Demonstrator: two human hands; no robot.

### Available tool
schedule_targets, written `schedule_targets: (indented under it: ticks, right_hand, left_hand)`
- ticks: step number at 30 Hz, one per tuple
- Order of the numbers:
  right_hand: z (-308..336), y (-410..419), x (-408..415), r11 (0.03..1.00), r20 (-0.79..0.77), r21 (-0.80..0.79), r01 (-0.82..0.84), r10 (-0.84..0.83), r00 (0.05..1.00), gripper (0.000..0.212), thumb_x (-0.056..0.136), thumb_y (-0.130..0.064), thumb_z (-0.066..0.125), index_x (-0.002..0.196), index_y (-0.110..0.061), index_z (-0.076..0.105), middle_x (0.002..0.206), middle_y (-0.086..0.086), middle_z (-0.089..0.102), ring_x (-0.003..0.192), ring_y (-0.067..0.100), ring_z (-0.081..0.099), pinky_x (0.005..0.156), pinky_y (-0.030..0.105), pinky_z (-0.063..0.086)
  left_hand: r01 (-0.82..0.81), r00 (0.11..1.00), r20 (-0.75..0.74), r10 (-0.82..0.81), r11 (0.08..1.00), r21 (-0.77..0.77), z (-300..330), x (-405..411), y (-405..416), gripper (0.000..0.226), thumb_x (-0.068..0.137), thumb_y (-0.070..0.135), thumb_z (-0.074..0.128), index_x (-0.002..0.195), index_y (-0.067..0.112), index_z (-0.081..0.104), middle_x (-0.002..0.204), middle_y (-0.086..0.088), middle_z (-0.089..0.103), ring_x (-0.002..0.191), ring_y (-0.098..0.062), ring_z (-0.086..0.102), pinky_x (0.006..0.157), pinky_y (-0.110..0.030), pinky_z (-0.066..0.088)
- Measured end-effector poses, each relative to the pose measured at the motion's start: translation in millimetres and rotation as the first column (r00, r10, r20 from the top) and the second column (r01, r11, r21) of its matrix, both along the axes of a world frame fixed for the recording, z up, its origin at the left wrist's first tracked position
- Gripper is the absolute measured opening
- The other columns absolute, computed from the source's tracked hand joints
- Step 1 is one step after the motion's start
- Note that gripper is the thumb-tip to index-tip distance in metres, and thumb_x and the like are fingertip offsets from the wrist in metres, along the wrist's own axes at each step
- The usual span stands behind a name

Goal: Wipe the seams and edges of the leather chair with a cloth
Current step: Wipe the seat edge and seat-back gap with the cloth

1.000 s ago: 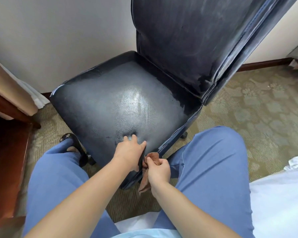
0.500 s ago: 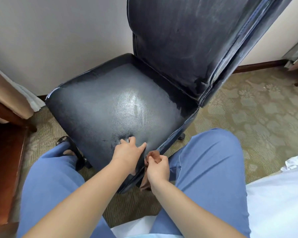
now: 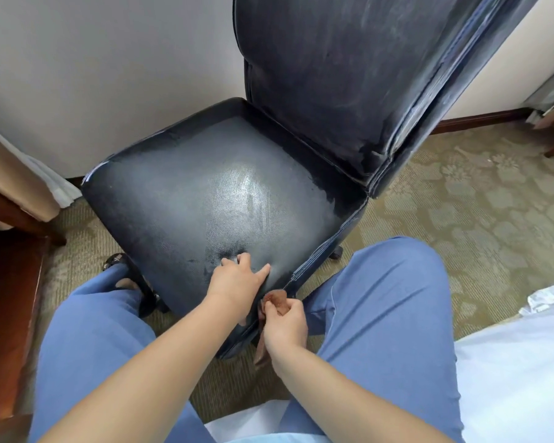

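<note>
Around the chair: knees, carpet, bedsheet.

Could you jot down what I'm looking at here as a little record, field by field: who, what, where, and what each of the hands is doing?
Who: a seated person in blue trousers
Object: dark leather chair, seat dull with streaks
Left hand: rests on the seat's near corner, fingers spread
Right hand: grips a brown cloth
Cloth position: at the seat's front corner seam
Floor: patterned green carpet
Nearby: white bedding at right, wooden furniture at left
</note>
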State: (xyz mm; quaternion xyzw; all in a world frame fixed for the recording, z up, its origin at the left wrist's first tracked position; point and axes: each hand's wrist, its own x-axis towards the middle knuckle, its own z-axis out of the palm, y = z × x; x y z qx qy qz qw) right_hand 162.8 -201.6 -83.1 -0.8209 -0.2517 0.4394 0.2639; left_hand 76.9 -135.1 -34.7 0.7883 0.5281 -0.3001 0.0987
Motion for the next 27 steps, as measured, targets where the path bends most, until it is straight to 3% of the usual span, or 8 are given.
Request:
schedule_targets:
  ticks: [5,10,13,19,23,27]
  right_hand:
    - [2,40,22,0.981,-0.024,0.034,0.192,-0.192,0.981,0.023,0.088,-0.030,0.061,0.103,-0.016,0.052,0.103,0.005,0.065,0.097,0.026,0.061,0.087,0.033,0.046]
    - [-3,11,6,0.997,0.004,-0.012,0.081,-0.081,0.997,0.022,0.089,-0.031,0.059,0.102,-0.014,0.054,0.103,0.006,0.066,0.098,0.027,0.060,0.082,0.031,0.044]
    - [-8,11,5,0.994,0.019,0.027,0.108,-0.108,0.994,0.017,0.088,-0.030,0.061,0.097,-0.017,0.057,0.102,0.005,0.067,0.095,0.026,0.061,0.081,0.030,0.046]
    - [6,51,30,0.952,-0.004,0.085,0.294,-0.294,0.956,0.018,0.087,-0.027,0.063,0.099,-0.014,0.059,0.101,0.007,0.067,0.096,0.029,0.061,0.085,0.033,0.045]
    - [-5,30,17,0.966,0.006,0.053,0.255,-0.256,0.967,0.024,0.086,-0.033,0.064,0.100,-0.013,0.062,0.098,0.006,0.068,0.092,0.028,0.062,0.082,0.033,0.048]
    - [-13,21,10,0.971,0.026,0.075,0.227,-0.230,0.973,0.016,0.086,-0.032,0.063,0.090,-0.016,0.062,0.094,0.005,0.068,0.090,0.028,0.063,0.081,0.035,0.049]
  left_hand:
    - [-0.016,1.000,0.008,0.016,1.000,-0.007,-1,0,-2,0.118,0.070,0.039,0.083,0.153,0.034,0.000,0.143,-0.018,0.023,0.119,-0.037,0.044,0.087,-0.038,0.047]
    - [-0.021,1.000,0.001,0.021,1.000,0.004,-2,2,-1,0.119,0.069,0.035,0.084,0.152,0.039,-0.002,0.146,-0.021,0.019,0.115,-0.036,0.045,0.078,-0.034,0.046]
    - [-0.018,1.000,0.001,0.018,1.000,0.014,-4,4,-1,0.117,0.072,0.032,0.083,0.152,0.039,-0.002,0.148,-0.022,0.015,0.113,-0.035,0.046,0.070,-0.032,0.040]
    - [-0.021,1.000,0.004,0.021,0.999,-0.044,-1,3,0,0.124,0.069,0.033,0.085,0.152,0.039,-0.007,0.159,-0.017,-0.014,0.130,-0.051,0.034,0.093,-0.041,0.047]
    - [0.013,1.000,-0.024,-0.014,0.999,-0.045,0,6,2,0.123,0.073,0.029,0.083,0.152,0.037,-0.011,0.160,-0.012,-0.021,0.129,-0.054,0.036,0.095,-0.042,0.046]
    - [0.036,0.998,-0.047,-0.038,0.998,-0.045,4,12,5,0.109,0.085,0.023,0.070,0.152,0.035,-0.014,0.159,-0.014,-0.020,0.129,-0.056,0.037,0.096,-0.044,0.045]
